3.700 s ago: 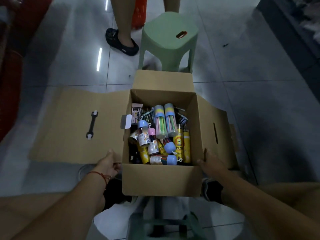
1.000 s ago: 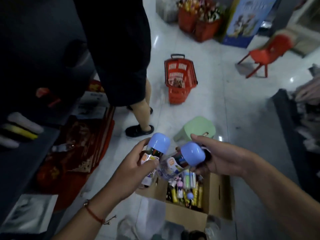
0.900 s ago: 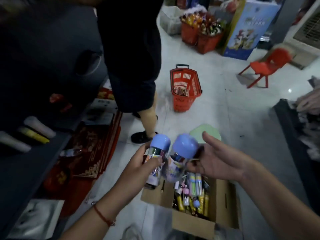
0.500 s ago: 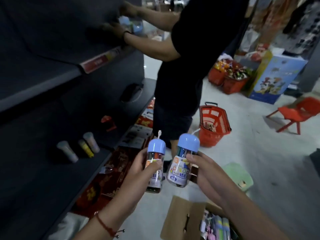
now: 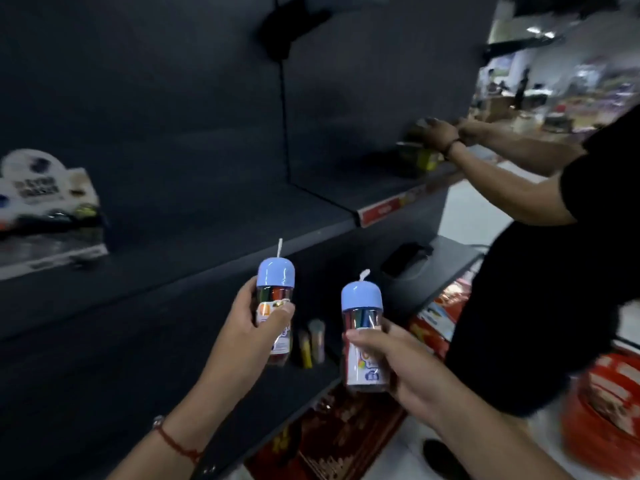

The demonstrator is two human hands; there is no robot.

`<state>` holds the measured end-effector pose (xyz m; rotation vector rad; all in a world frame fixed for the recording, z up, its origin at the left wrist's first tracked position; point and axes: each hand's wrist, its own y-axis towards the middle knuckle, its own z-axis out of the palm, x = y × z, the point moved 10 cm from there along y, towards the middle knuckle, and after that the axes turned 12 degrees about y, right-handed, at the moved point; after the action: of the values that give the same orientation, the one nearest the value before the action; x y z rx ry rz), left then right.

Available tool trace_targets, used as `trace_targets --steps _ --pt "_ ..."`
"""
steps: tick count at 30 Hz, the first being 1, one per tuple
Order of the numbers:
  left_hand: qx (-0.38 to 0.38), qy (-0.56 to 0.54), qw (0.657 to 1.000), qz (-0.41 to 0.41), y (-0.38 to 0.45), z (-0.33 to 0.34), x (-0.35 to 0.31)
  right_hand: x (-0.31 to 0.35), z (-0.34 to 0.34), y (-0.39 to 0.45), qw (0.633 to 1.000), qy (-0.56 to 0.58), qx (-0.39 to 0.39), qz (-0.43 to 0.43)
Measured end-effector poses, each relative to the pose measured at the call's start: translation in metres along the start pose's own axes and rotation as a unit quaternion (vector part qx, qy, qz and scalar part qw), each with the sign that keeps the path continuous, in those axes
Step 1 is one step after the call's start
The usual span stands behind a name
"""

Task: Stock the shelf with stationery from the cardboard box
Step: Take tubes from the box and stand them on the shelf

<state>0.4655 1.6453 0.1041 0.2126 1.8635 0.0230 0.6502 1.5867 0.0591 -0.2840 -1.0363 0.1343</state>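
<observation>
My left hand [image 5: 247,327] grips a clear jar of coloured pens with a blue domed cap [image 5: 275,292], held upright. My right hand [image 5: 398,365] grips a second blue-capped pen jar [image 5: 362,327], also upright, slightly lower and to the right. Both jars hang in front of the dark shelf unit, just below the edge of its upper board [image 5: 214,244]. On the lower board [image 5: 104,368] lie two or three pen tubes [image 5: 311,341] between my hands. The cardboard box is out of view.
A person in black [image 5: 554,271] stands close on my right, both hands reaching onto the upper board by a yellow-green pack [image 5: 420,157]. A white boxed product [image 5: 41,199] sits far left on that board. Red packs [image 5: 346,427] line the floor under the shelf; a red basket [image 5: 602,420] is at right.
My view has swung up and left from the box to the shelf. Both hands have carried the jars closer to the boards, now spread a little further apart.
</observation>
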Motion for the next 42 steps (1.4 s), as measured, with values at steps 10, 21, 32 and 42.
trace_targets --steps 10,21,32,42 --pt "-0.162 0.069 0.984 0.037 0.153 -0.093 -0.030 0.143 0.103 0.187 0.969 -0.131 0.143 -0.153" --pt "-0.309 0.041 0.949 -0.037 0.204 -0.168 0.027 0.113 0.246 0.377 0.944 -0.202 0.212 -0.151" --pt "-0.356 -0.061 0.932 -0.037 0.193 -0.191 0.045 0.062 0.342 0.415 0.900 -0.298 0.198 -0.250" --pt "-0.291 -0.070 0.954 -0.014 0.195 -0.178 0.040 0.072 0.332 0.415 0.895 -0.338 0.142 -0.254"
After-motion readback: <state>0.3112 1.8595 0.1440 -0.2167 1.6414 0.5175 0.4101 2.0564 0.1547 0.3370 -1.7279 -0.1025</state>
